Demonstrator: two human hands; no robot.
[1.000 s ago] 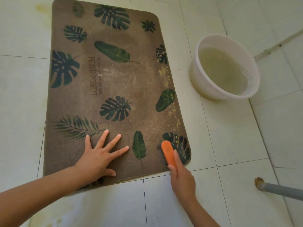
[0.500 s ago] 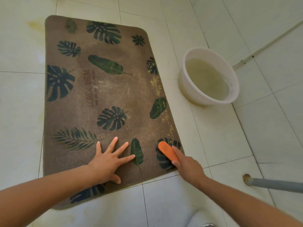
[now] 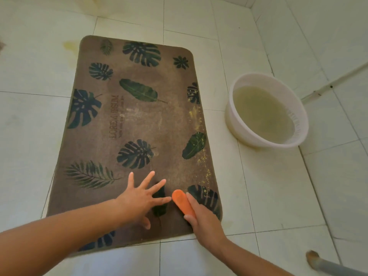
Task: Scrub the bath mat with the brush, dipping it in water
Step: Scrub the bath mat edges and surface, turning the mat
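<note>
Pale tiled floor (image 3: 278,196), brown leaf-print bath mat (image 3: 139,120) lying flat on it, both hands at its near edge.

The left hand (image 3: 137,200) presses flat on the mat, fingers spread wide. Just beside it, the right hand (image 3: 205,222) grips the orange brush (image 3: 182,202), which sits down on the mat by the near right corner. Out to the right, apart from the mat, a white basin (image 3: 235,124) holds cloudy yellowish water (image 3: 262,114).

Your left hand (image 3: 137,202) and right hand (image 3: 206,222) are bare; your left forearm (image 3: 59,240) and right forearm (image 3: 251,257) are bare to the frame's lower edge.
</note>
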